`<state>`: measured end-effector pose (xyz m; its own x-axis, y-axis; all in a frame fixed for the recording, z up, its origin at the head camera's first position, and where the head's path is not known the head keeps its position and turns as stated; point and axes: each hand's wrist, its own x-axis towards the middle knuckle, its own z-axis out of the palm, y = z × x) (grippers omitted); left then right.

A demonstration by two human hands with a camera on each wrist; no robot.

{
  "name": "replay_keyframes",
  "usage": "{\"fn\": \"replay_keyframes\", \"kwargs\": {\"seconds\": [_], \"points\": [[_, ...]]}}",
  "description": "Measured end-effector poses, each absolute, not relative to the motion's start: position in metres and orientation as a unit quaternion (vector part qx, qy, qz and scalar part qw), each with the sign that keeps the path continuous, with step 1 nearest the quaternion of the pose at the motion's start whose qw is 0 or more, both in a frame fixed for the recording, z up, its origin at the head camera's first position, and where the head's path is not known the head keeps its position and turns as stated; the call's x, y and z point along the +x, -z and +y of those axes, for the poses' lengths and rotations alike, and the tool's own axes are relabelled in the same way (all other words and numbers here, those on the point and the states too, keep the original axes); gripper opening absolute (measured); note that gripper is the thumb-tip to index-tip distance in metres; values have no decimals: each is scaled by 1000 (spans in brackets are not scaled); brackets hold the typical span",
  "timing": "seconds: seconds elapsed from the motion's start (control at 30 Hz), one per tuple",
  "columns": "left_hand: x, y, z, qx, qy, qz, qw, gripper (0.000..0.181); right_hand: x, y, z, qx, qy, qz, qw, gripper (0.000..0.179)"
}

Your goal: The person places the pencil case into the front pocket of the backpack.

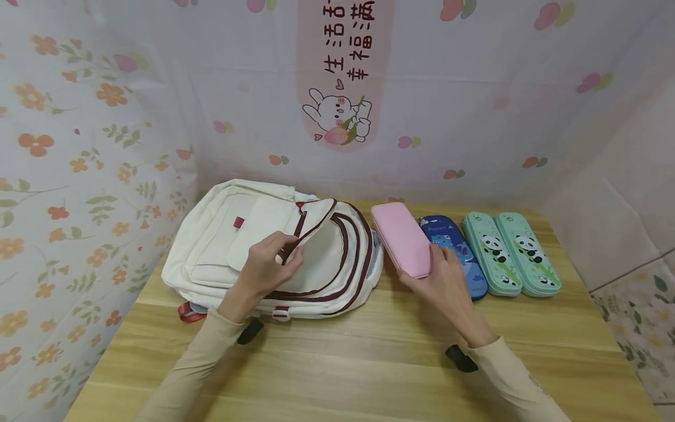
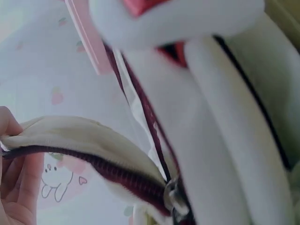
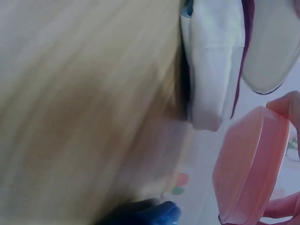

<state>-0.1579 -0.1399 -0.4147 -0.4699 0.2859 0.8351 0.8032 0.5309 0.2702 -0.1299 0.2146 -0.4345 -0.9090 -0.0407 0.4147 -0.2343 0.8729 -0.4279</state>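
Note:
A white backpack (image 1: 211, 234) with dark red zips lies on the table at the left. My left hand (image 1: 266, 264) pinches the edge of its unzipped pocket flap (image 2: 70, 136) and holds it raised, so the pale inside of the pocket shows. In my right hand (image 1: 445, 275) is a pink pencil case (image 1: 402, 237), gripped at its near end and lifted just right of the backpack. The right wrist view shows the pink case (image 3: 248, 168) held between thumb and fingers, apart from the bag.
Right of the pink case lies a dark blue dinosaur pencil case (image 1: 459, 258). Two mint-green panda pencil cases (image 1: 493, 252) lie side by side beyond it. Patterned cloth (image 1: 448, 117) hangs behind the wooden table (image 1: 343, 369).

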Motion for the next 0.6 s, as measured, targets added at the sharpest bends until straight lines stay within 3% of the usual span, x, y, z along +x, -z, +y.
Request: {"fn": "replay_keyframes", "kwargs": {"seconds": [0.13, 0.4, 0.6], "points": [[-157, 409, -145, -338, 359, -788, 368, 13, -135, 427, 208, 100, -241, -941, 213, 87], [-155, 403, -152, -312, 381, -791, 362, 12, -140, 415, 184, 125, -279, -942, 141, 85], [-154, 398, -161, -291, 386, -794, 367, 11, -144, 417, 167, 169, -293, -933, 123, 87]]}}
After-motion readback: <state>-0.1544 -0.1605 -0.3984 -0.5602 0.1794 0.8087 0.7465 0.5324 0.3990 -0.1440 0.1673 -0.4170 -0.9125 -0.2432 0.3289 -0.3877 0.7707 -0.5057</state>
